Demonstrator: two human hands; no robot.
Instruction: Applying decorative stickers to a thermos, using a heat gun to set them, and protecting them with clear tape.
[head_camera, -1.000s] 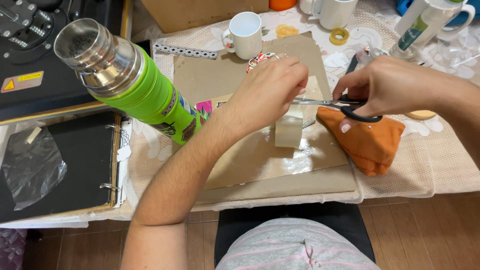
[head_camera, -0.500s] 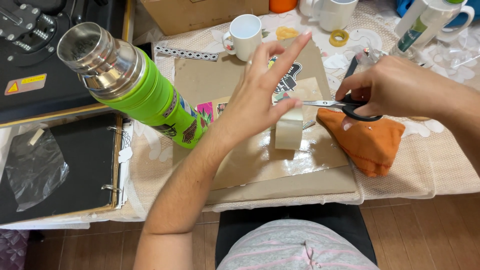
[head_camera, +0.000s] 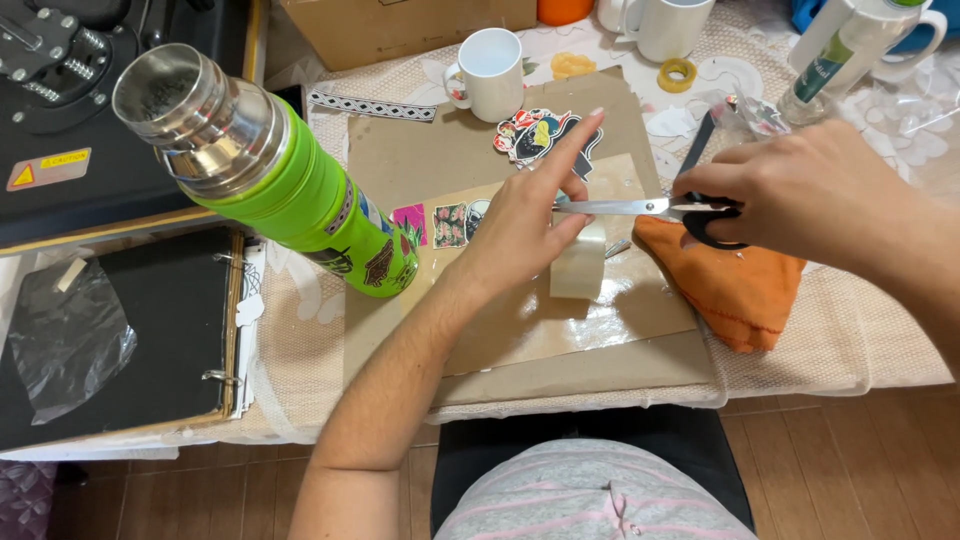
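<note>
While the right hand (head_camera: 800, 190) covers the black handles of the scissors (head_camera: 650, 208), only the slim metal blades and a bit of the black loop show; its fingers are closed through the handles, gripping them. The blades point left, level, and their tips disappear behind the left hand (head_camera: 525, 225), so whether they are parted or shut is hard to tell. That left hand hovers over a roll of clear tape (head_camera: 578, 262) with the index finger stretched up and the thumb bent toward the blades; it seems to pinch something thin near the scissor tips, but the piece is too small and clear to make out, so I cannot tell what it holds. The tape roll stands on edge on a glossy sheet of brown cardboard (head_camera: 560, 335), just below the blades, partly hidden by the left thumb. It is translucent and yellowish.

An orange cloth (head_camera: 740, 290) lies under the right hand, its upper edge hidden by the hand. A green thermos (head_camera: 300, 200) with a steel cap lies tilted at left, its foot near small stickers (head_camera: 440, 222) on the cardboard. More colourful stickers (head_camera: 535, 135) sit behind the left index finger. A white mug (head_camera: 495, 72) stands beyond; other mugs at the top are cut off by the frame.
</note>
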